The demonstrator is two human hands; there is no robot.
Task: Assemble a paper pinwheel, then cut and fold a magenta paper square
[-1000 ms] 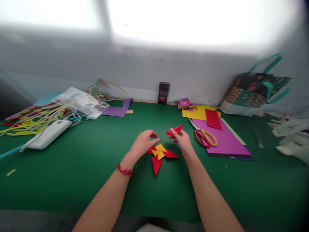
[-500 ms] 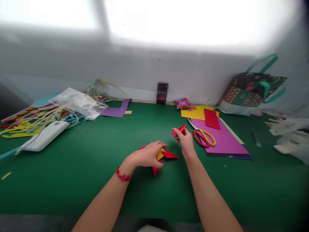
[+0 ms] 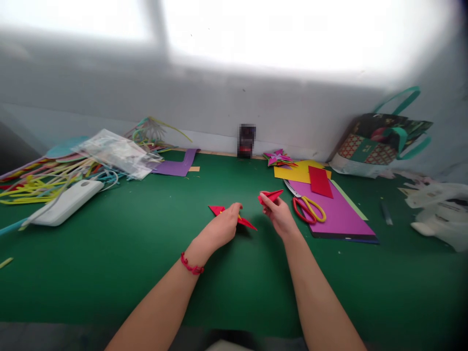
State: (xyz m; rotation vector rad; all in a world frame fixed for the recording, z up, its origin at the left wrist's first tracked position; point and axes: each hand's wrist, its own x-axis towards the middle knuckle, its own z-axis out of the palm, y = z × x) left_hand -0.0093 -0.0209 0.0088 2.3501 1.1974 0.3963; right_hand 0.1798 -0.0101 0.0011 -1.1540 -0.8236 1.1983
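My left hand (image 3: 222, 225) is closed around a red and yellow folded paper star (image 3: 247, 223), its red points sticking out on both sides of the fingers. The star looks tilted up off the green table (image 3: 161, 273), and most of its middle is hidden by the hand. To the right, my right hand (image 3: 281, 217) pinches a small folded red paper piece (image 3: 271, 196) between thumb and fingers. That piece points up and to the right, apart from the star. Scissors (image 3: 310, 209) with red and yellow handles lie just beyond my right hand.
Purple sheets (image 3: 343, 209), a red strip (image 3: 321, 182) and yellow paper (image 3: 292, 171) lie at the right. A folded paper flower (image 3: 278, 158) rests by the wall. Leftward are a white glue gun (image 3: 69, 202), paper strips (image 3: 40, 192) and a plastic bag (image 3: 117, 153). A patterned bag (image 3: 369, 141) stands at back right.
My left hand has closed on the star and lifted and tilted it; before, it lay flat under loosely spread fingers. My right hand keeps the red piece in nearly the same place.
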